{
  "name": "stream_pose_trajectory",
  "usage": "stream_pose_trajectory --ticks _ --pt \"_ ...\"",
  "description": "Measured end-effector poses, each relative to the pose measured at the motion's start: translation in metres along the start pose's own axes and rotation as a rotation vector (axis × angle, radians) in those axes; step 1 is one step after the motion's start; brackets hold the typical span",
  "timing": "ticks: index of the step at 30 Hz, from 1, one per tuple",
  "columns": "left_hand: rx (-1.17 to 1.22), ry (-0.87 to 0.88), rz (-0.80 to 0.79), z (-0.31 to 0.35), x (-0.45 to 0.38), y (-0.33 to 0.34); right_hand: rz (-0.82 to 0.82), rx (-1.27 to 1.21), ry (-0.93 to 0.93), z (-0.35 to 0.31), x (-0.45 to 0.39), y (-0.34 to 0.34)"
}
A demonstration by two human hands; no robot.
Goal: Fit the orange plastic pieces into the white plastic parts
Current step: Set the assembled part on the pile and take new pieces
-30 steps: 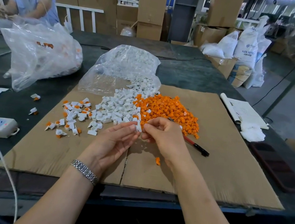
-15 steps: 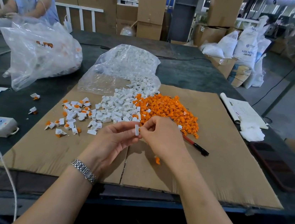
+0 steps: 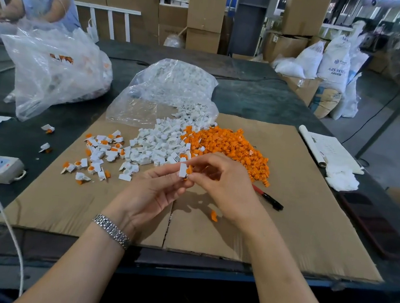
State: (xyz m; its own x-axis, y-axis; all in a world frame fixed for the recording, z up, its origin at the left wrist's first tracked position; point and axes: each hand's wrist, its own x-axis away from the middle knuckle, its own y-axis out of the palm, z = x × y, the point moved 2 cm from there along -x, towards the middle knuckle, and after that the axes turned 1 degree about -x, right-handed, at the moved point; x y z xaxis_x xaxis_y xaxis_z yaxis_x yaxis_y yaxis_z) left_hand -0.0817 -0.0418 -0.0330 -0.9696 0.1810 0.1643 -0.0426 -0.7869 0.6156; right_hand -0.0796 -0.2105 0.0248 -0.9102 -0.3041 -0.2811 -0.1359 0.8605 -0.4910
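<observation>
Only readable text we spot is on the big white sack (image 3: 335, 59) at the back right: "ABS RESIN" in blue, with a small logo above it. There's a smaller line underneath that looks like "ABS" again, but it's too blurry for us to be sure. Nothing else is legible to us.

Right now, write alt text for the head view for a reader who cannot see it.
A person's left hand and right hand pinch a white plastic part with an orange piece at it, above a cardboard sheet. Behind lie a white pile, an orange pile, finished pieces and a pen.
</observation>
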Motion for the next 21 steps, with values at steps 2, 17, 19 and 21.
stream_pose_trajectory --ticks 2,17,19,21 --pt "0.002 0.011 -0.001 0.0 0.0 0.0 0.034 0.017 -0.036 0.001 0.0 0.001" --pt "-0.088 0.048 0.049 0.012 0.004 0.005 0.124 0.15 -0.212 0.003 0.001 0.011" --pt "-0.156 0.076 0.082 0.016 0.005 0.006 0.121 0.168 -0.219 0.002 0.001 0.014" --pt "-0.187 0.085 0.104 0.019 0.007 0.005 0.125 0.162 -0.222 0.002 0.001 0.014"
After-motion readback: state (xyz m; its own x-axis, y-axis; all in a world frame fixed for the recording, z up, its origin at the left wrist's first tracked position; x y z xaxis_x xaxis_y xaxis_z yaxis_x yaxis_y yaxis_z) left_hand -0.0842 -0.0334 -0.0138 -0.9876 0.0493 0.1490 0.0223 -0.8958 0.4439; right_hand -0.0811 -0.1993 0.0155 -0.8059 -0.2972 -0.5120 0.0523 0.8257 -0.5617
